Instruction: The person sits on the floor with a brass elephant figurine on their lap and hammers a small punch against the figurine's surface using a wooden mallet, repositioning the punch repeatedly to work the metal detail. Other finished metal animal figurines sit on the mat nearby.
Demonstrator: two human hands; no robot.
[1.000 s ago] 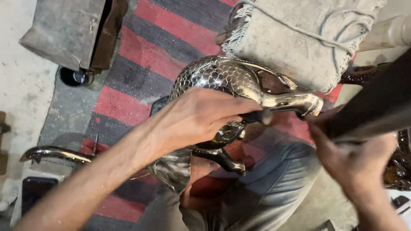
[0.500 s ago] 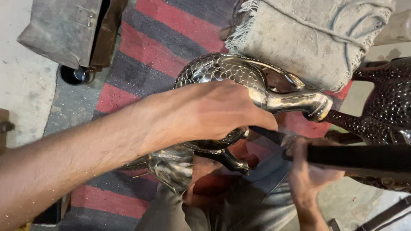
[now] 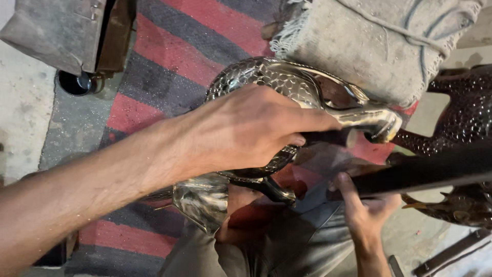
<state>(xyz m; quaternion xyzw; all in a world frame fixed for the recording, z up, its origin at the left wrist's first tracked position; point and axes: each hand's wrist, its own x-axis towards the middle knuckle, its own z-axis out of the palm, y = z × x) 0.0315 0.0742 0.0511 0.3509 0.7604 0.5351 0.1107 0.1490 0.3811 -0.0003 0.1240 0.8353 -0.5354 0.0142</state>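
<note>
The left hand (image 3: 246,131) clamps over the shiny scaled metal bird figure (image 3: 277,84), which lies across the person's lap above the red-and-grey striped rug (image 3: 169,46). The right hand (image 3: 366,210) grips a dark bar (image 3: 435,169). A grey cloth (image 3: 379,46) lies just beyond the figure.

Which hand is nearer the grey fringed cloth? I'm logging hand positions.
Left. The left hand rests on the shiny metal bird just below the cloth. The right hand grips a dark bar lower down, farther away.

Striped rug (image 3: 169,61), concrete floor (image 3: 25,128), burlap sack (image 3: 379,41)
</note>
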